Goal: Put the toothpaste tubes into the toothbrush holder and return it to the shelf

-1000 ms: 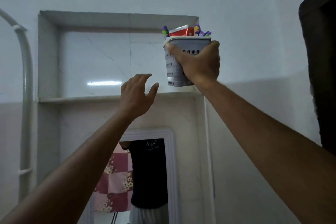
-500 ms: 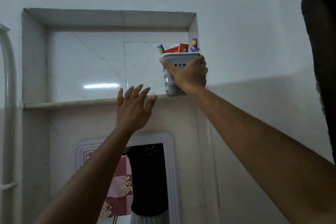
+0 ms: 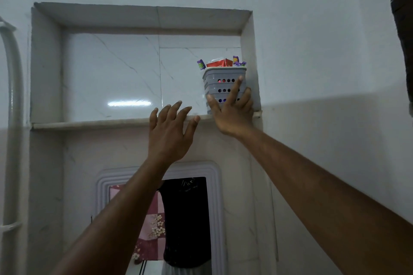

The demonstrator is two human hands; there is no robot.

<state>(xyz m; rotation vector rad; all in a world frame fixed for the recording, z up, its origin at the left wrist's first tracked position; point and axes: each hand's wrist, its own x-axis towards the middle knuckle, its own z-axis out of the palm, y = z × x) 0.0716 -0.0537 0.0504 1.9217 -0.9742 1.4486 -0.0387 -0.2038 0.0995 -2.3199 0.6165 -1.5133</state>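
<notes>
The grey perforated toothbrush holder (image 3: 220, 83) stands upright on the marble shelf (image 3: 89, 123), tucked into the right corner of the wall niche. A red toothpaste tube (image 3: 219, 63) and purple toothbrush heads stick out of its top. My right hand (image 3: 232, 111) is spread flat against the holder's front, fingers apart, no longer wrapped around it. My left hand (image 3: 171, 131) hovers open just left of the holder, its fingertips at the shelf's front edge.
The niche's right wall (image 3: 248, 56) sits close beside the holder. Below the shelf hangs a white-framed mirror (image 3: 183, 219) showing a dark shirt and pink patterned cloth. A white pipe (image 3: 13, 105) runs down the left. A dark object (image 3: 404, 35) hangs at the right edge.
My right hand lowered the holder onto the shelf's right corner, then released its grip and spread its fingers against the front. My left hand rose to the shelf edge.
</notes>
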